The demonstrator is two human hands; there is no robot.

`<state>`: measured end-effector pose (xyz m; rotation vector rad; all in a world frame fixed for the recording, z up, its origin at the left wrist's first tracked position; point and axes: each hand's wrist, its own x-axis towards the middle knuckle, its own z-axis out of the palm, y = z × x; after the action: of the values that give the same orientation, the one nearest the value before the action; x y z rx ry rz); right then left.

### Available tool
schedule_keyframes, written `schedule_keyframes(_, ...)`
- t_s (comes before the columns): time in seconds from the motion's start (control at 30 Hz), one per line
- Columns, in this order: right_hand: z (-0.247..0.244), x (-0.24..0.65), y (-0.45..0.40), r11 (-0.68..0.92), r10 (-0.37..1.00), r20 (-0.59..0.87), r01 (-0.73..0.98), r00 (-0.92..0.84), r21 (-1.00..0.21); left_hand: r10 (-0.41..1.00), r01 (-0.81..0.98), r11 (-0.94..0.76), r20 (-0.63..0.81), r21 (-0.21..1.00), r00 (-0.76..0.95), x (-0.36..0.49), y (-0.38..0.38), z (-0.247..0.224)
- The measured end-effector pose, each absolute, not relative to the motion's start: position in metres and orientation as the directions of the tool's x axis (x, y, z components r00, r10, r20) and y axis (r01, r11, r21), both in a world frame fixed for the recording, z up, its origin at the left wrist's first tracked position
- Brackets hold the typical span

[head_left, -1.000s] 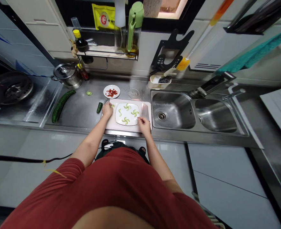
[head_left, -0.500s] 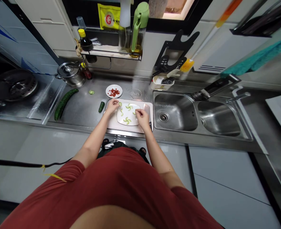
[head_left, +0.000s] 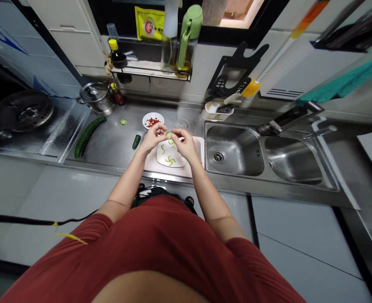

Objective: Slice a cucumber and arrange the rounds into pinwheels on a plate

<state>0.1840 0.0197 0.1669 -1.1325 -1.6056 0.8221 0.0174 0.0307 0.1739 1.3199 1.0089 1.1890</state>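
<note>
A green slice (head_left: pixel 169 135) sits between the fingertips of both hands, above the far edge of the white plate (head_left: pixel 178 155). The left hand (head_left: pixel 154 138) pinches it from the left, thumb against fingers; the right hand (head_left: pixel 185 145) meets it from the right in a similar pinch, the two about equally near. The slice looks roughly round, but it is too small and too covered to make out a long axis, or whether it is more than one layer. Below, a pinwheel (head_left: pixel 169 160) of slices lies near the plate's front edge. The plate rests on the board (head_left: pixel 187 171), at the front edge of the surface (head_left: pixel 119 143). Left of the board lies a cucumber stub (head_left: pixel 136 141); beyond it stands a dish (head_left: pixel 144 123) of red bits (head_left: pixel 152 121).
</note>
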Motion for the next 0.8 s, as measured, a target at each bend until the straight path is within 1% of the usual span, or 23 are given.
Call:
schedule_keyframes(0.27,0.175,0.181,0.018,0.33,0.942,0.303,0.239,-0.141,-0.913,0.972,-0.066,-0.107,0.118,0.992,0.203,0.016,0.028,0.179)
schedule_keyframes(0.4,0.176,0.181,0.02,0.318,0.944,0.287,0.223,-0.161,-0.922,0.982,-0.072,-0.068,0.08,0.995,0.171,0.016,0.029,0.173)
schedule_keyframes(0.47,0.176,0.182,0.021,0.308,0.947,0.28,0.203,-0.156,-0.929,0.991,-0.087,0.006,0.006,0.996,0.132,0.015,0.03,0.168)
schedule_keyframes(0.53,0.177,0.183,0.022,0.302,0.949,0.276,0.183,-0.153,-0.936,0.983,-0.132,0.133,-0.114,0.982,0.142,0.016,0.029,0.162)
schedule_keyframes(0.6,0.177,0.184,0.023,0.302,0.949,0.278,0.175,-0.15,-0.937,0.936,-0.187,0.296,-0.245,0.937,0.252,0.017,0.028,0.158)
schedule_keyframes(0.67,0.178,0.184,0.024,0.305,0.949,0.282,0.173,-0.143,-0.937,0.858,-0.233,0.441,-0.331,0.867,0.392,0.019,0.025,0.156)
schedule_keyframes(0.73,0.178,0.184,0.024,0.301,0.95,0.28,0.17,-0.139,-0.938,0.797,-0.29,0.533,-0.356,0.795,0.488,0.021,0.023,0.158)
schedule_keyframes(0.8,0.178,0.184,0.024,0.292,0.953,0.27,0.167,-0.139,-0.942,0.763,-0.36,0.589,-0.351,0.724,0.543,0.022,0.022,0.161)
